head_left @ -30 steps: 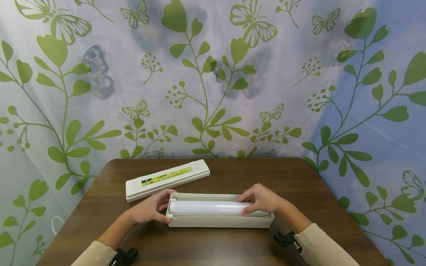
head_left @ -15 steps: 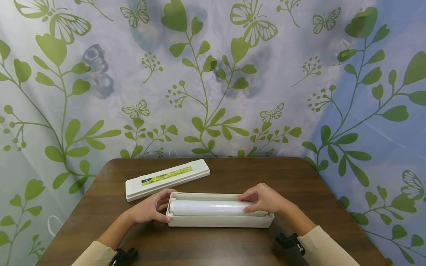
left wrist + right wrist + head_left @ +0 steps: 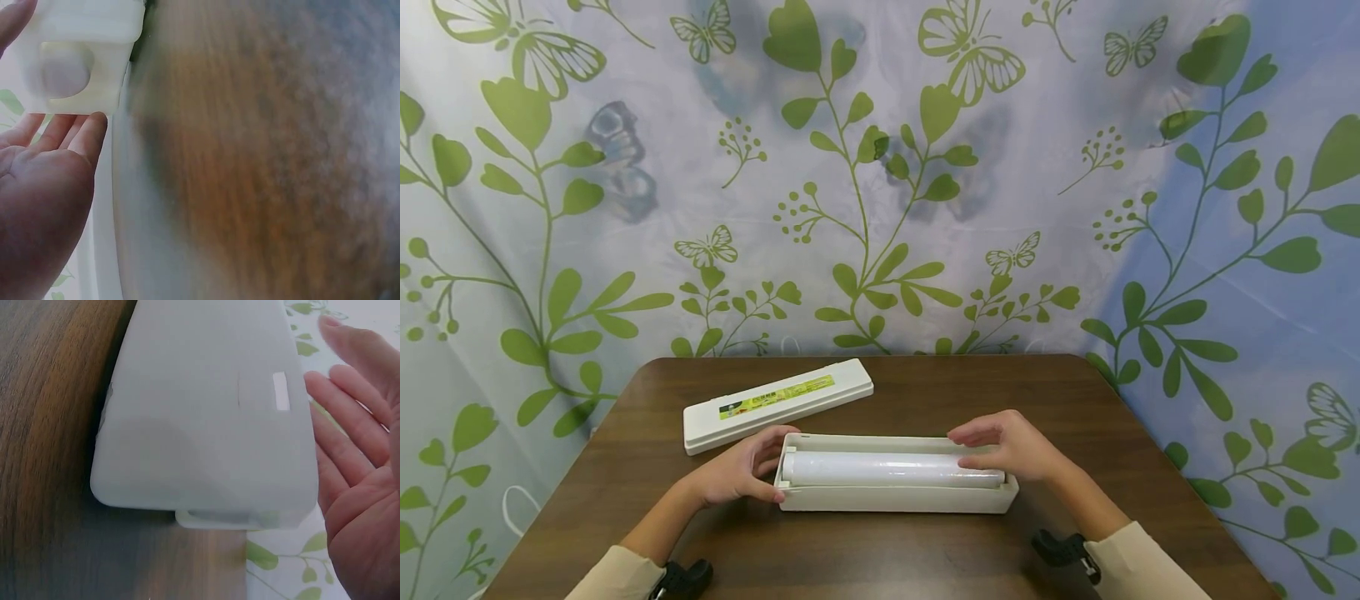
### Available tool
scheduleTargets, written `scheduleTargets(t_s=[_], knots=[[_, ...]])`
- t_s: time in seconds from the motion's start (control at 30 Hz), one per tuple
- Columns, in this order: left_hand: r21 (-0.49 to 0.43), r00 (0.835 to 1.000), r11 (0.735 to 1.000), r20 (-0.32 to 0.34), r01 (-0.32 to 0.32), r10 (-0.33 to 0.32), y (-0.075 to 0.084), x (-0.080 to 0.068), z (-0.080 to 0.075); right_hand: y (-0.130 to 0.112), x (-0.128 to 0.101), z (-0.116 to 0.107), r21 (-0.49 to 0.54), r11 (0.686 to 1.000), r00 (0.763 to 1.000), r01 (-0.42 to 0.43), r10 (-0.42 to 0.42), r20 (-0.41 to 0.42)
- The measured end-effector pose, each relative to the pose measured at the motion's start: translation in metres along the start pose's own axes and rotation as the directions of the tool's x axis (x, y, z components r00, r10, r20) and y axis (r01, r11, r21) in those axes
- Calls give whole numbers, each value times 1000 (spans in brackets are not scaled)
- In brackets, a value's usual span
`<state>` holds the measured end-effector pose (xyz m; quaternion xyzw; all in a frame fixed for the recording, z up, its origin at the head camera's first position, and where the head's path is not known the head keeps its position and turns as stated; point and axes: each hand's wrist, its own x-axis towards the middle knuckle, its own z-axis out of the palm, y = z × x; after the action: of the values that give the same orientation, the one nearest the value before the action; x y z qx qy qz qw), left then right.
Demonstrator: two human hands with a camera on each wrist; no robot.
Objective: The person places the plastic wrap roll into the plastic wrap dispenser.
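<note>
A long white cling film box [image 3: 898, 500] stands lidless on the table, a roll of cling film [image 3: 880, 469] lying lengthwise inside it. At its left end, my left hand [image 3: 737, 471] grips the box, thumb at the front corner and fingers at the back; the left wrist view shows the end wall [image 3: 103, 103] between that hand's thumb and fingers. My right hand [image 3: 1011, 446] hovers over the right part of the roll, fingers loosely extended. In the right wrist view the right hand [image 3: 359, 444] has its palm and fingers beside the box [image 3: 206, 437], holding nothing.
Behind the box, to the left, the white lid [image 3: 778, 406] with a yellow-green label lies slantwise on the brown wooden table [image 3: 970, 392]. A curtain [image 3: 880, 208] printed with leaves and butterflies hangs beyond the table's back edge.
My right hand has let go of the roll, moving up and to the right, so more of the roll's right end shows. The left hand and the box have stayed in place.
</note>
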<state>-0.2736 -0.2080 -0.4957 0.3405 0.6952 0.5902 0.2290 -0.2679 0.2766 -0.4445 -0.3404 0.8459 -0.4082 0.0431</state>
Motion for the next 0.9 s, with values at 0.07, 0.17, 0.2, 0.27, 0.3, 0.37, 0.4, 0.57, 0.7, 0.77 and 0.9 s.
scheduleTargets(t_s=[0.07, 0.17, 0.2, 0.27, 0.3, 0.37, 0.4, 0.57, 0.7, 0.77, 0.9], knots=[[-6, 1000, 1000, -3, 1, -1, 0, 0, 0, 2, -2, -1, 9, 1000, 999, 28, -28, -44], [-12, 1000, 1000, -6, -1, 1, 0, 0, 1, 6, -6, -1, 21, 998, 992, 61, -58, -108], [-14, 1000, 1000, -7, -1, 1, 0, 0, 1, 7, -7, -2, 33, 997, 990, 68, -63, -126], [-14, 1000, 1000, -8, -4, 3, -1, 0, 1, 9, -10, -2, 51, 996, 985, 80, -71, -159], [-15, 1000, 1000, -8, -4, 4, -2, 0, 0, 10, -12, -3, 64, 995, 983, 78, -66, -174], [-13, 1000, 1000, -8, -6, 6, -3, 0, 0, 12, -15, -3, 73, 994, 977, 81, -65, -201], [-12, 1000, 1000, -9, -7, 7, -3, 0, 0, 13, -16, -4, 75, 994, 975, 81, -63, -213], [-13, 1000, 1000, -9, -13, 13, -4, 0, 0, 18, -24, -5, 85, 994, 960, 72, -45, -275], [-15, 1000, 1000, -12, -8, 8, -4, -1, 0, 24, -30, -4, 198, 976, 951, 91, -26, -309], [-15, 1000, 1000, -13, -3, 3, -4, -1, 0, 28, -33, -3, 272, 957, 946, 106, -13, -323], [-18, 1000, 1000, -13, 1, -1, -4, -1, 1, 37, -41, 0, 344, 932, 934, 116, 15, -356]])
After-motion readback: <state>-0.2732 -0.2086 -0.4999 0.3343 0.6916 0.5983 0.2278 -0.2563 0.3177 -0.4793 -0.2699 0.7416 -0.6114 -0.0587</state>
